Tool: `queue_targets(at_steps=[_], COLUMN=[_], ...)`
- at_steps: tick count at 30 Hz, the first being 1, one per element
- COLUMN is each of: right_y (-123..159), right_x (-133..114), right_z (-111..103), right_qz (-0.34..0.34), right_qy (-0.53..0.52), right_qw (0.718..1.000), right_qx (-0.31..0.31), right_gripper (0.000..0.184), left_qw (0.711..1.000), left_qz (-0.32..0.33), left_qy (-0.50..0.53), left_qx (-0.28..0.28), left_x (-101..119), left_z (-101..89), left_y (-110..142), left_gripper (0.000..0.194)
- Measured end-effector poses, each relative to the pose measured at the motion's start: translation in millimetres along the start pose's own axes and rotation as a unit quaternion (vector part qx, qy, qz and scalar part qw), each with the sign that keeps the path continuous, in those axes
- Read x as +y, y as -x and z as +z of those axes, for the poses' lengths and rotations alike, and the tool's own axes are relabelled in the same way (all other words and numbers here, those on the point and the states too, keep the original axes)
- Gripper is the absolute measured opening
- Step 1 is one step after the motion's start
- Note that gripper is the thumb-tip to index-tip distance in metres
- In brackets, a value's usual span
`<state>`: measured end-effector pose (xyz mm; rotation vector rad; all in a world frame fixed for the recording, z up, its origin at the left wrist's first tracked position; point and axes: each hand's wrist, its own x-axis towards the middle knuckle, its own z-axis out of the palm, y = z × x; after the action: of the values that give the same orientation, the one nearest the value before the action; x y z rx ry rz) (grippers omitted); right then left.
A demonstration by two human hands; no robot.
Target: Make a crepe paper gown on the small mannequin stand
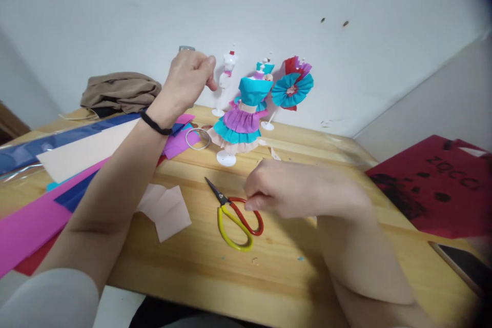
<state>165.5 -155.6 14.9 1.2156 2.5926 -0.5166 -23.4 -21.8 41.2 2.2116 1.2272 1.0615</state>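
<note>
Curling my left hand [189,74] and right hand [282,187], whether round anything I cannot tell, I am poising the right nearer the scissors [223,200], lying left of it, blades pointing away and left.

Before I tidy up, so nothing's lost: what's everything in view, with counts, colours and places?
Scissors: one, red and yellow handles, mid-table.
Dress forms: at least four, white, some in turquoise and purple, back.
Cut paper: at least one, pale pink, left of scissors.
Long sheets: several, pink, blue, cream, red, left.
Ring: one, silvery, left of dress forms.
Cloth: one, brown, back left.
Lettered item: one, red, right.
Phone-like slab: one, dark, near right.
Scraps: several, blue and pale, scattered.
Unclear object: one, grey, back, mostly hidden.
Table: one, light wood, beneath.
Wall: one, whitish, behind.
Sleeve: one, whitish, lower left.
Wristband: one, black, left wrist.
Left hand: one, bare, left of dress forms.
Right hand: one, bare, by the scissors.
</note>
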Motion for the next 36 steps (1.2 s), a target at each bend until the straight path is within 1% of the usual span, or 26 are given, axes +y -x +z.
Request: queue_targets(at_steps=[2,3,5,6,9,11,13,15,18,20,21,22,23,24,25,26,27,28,29,30,31,33,36], right_y=[-5.4,-6.4,-6.0,-5.4,-6.4,-12.3,-22.0,-32.1,-40.4,-40.2,-39.3,-38.5,-38.4,-39.3,-41.4,-44.7,-48.8,-53.5,-58.3,-62.9,-67.1,-74.4,-85.1], right_x=[-10.0,-15.7,-28.0,-34.2,-49.2,-53.3,-52.2,-48.4,-44.0,-41.7,-39.4,-35.6,-29.8,-22.1,-12.6,-1.9,9.2,20.1,30.0,38.3,45.0,53.3,58.4], right_z=[8.3,12.2,19.5,22.7,30.1,33.5,36.6,40.1,46.5,51.1,53.6,56.3,59.4,63.0,67.4,72.4,77.9,83.6,89.0,93.8,97.6,101.3,98.0], right_qz=[0.009,0.002,-0.03,-0.062,-0.137,-0.144,-0.126,-0.105,-0.079,-0.064,-0.052,-0.035,-0.013,0.019,0.046,0.081,0.105,0.128,0.151,0.177,0.201,0.232,0.272], right_qy=[0.035,0.048,0.072,0.083,0.102,0.11,0.127,0.139,0.145,0.128,0.106,0.074,0.033,-0.013,-0.06,-0.101,-0.127,-0.133,-0.114,-0.084,-0.055,-0.029,-0.081], right_qw=[0.999,0.998,0.996,0.994,0.981,0.977,0.976,0.979,0.982,0.986,0.99,0.995,0.999,0.999,0.993,0.983,0.973,0.966,0.957,0.948,0.941,0.931,0.914], right_qx=[-0.032,-0.041,-0.04,-0.046,-0.087,-0.113,-0.121,-0.105,-0.088,-0.086,-0.076,-0.054,-0.019,0.034,0.092,0.134,0.161,0.184,0.218,0.25,0.267,0.28,0.289], right_gripper=[0.031,0.03,0.026,0.026,0.026,0.026,0.025,0.021,0.019,0.022,0.026,0.03,0.034,0.035,0.031,0.026,0.021,0.017,0.011,0.013,0.021,0.028,0.031], left_qw=[0.998,0.996,0.994,0.993,0.987,0.984,0.985,0.989,0.998,1.0,1.0,1.0,1.0,1.0,0.998,0.996,0.993,0.99,0.988,0.987,0.987,0.987,0.986], left_qz=[0.028,0.041,0.065,0.077,0.109,0.111,0.089,0.054,0.006,-0.017,-0.023,-0.021,-0.016,-0.003,0.016,0.042,0.06,0.073,0.082,0.084,0.082,0.073,0.08], left_qy=[-0.015,-0.019,-0.012,-0.004,0.027,0.07,0.115,0.124,0.057,0.011,0.0,-0.003,0.001,0.014,0.027,0.032,0.033,0.035,0.04,0.042,0.044,0.046,0.049], left_qx=[0.062,0.082,0.086,0.091,0.112,0.117,0.095,0.065,0.019,-0.008,-0.015,-0.01,0.008,0.024,0.063,0.078,0.097,0.112,0.121,0.129,0.132,0.138,0.14], left_x=[2.8,4.0,5.9,6.7,8.5,8.1,5.1,-0.3,-6.0,-2.6,2.0,8.0,15.0,22.1,28.5,33.7,37.1,38.9,39.1,38.1,36.5,33.1,32.7], left_z=[-0.8,-0.6,0.5,1.1,1.5,0.8,0.1,0.3,2.3,2.6,1.6,-0.4,-3.4,-7.2,-11.7,-16.5,-21.2,-25.5,-29.1,-31.9,-33.6,-34.5,-32.0], left_y=[3.0,4.4,6.7,7.8,10.1,10.3,8.3,4.6,0.1,1.8,4.7,8.9,14.1,20.0,26.0,31.8,36.8,40.7,43.3,44.8,45.2,44.4,44.2], left_gripper=[0.044,0.045,0.049,0.052,0.058,0.063,0.069,0.073,0.07,0.063,0.06,0.058,0.057,0.057,0.058,0.057,0.057,0.056,0.056,0.055,0.055,0.053,0.051])
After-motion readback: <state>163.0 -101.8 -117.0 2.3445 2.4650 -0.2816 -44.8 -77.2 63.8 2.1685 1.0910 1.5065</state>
